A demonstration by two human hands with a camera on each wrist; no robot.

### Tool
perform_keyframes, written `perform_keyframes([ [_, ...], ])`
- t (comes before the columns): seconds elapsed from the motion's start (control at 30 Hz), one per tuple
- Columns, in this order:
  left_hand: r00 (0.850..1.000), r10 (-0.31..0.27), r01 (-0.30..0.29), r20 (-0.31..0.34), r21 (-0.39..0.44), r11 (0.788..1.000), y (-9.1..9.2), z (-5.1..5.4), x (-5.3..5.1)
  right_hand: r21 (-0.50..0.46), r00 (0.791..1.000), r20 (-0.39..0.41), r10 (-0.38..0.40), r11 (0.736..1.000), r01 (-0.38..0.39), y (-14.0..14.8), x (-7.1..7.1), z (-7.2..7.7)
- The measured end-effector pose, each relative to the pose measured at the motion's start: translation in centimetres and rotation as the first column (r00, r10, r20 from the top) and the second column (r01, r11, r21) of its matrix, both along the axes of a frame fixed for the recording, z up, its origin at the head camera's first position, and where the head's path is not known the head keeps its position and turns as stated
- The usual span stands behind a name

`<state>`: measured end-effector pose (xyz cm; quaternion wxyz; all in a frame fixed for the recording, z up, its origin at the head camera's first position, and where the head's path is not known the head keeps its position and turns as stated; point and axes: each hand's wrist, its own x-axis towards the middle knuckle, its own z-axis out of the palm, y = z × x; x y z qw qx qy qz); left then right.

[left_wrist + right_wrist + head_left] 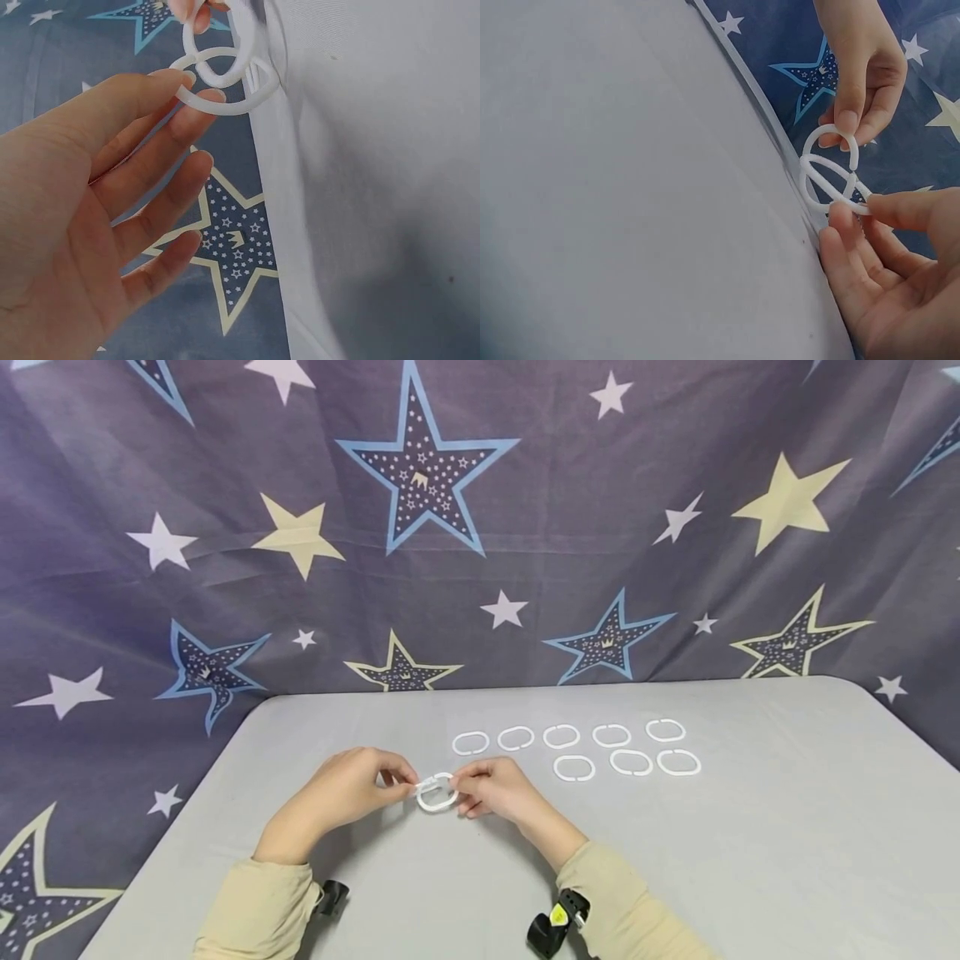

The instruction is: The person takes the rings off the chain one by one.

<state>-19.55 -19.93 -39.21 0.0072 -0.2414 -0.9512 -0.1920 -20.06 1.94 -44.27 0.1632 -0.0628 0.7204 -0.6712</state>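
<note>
Above the grey table, my left hand [360, 787] pinches a white oval split ring [225, 111] between thumb and fingertips. Opposite it, my right hand [495, 789] holds a second white oval ring [825, 182] by its end, thumb against fingers. The two rings cross each other between the hands. In the right wrist view the left-held ring [855, 156] shows a small gap in its side, and the other ring passes through its loop. Whether the second ring's own gap is open cannot be made out. The left hand's lower fingers are loosely spread in the left wrist view.
Several more white oval rings lie flat in two rows on the table [780, 843], such as one ring [573, 778] in the front row and one [470, 753] at the back left. A star-patterned cloth [570, 527] hangs behind the table's far edge.
</note>
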Motion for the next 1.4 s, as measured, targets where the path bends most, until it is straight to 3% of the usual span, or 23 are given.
perform_keyframes([
  [0.3, 0.999, -0.002, 0.003, -0.040, 0.008, 1.000, 0.01, 0.04, -0.14, 0.056, 0.995, -0.095, 0.012, 0.998, -0.006, -0.17, 0.03, 0.12],
  [0.63, 0.999, 0.013, -0.013, -0.034, 0.001, 1.000, -0.13, 0.09, -0.19, 0.088, 0.989, -0.144, -0.020, 0.996, 0.033, -0.19, 0.08, 0.27],
  [1.4, 1.000, -0.006, 0.006, -0.028, 0.007, 1.000, -0.33, -0.14, -0.33, 0.139, 0.982, -0.186, -0.022, 0.989, 0.049, 0.07, -0.04, 0.29],
])
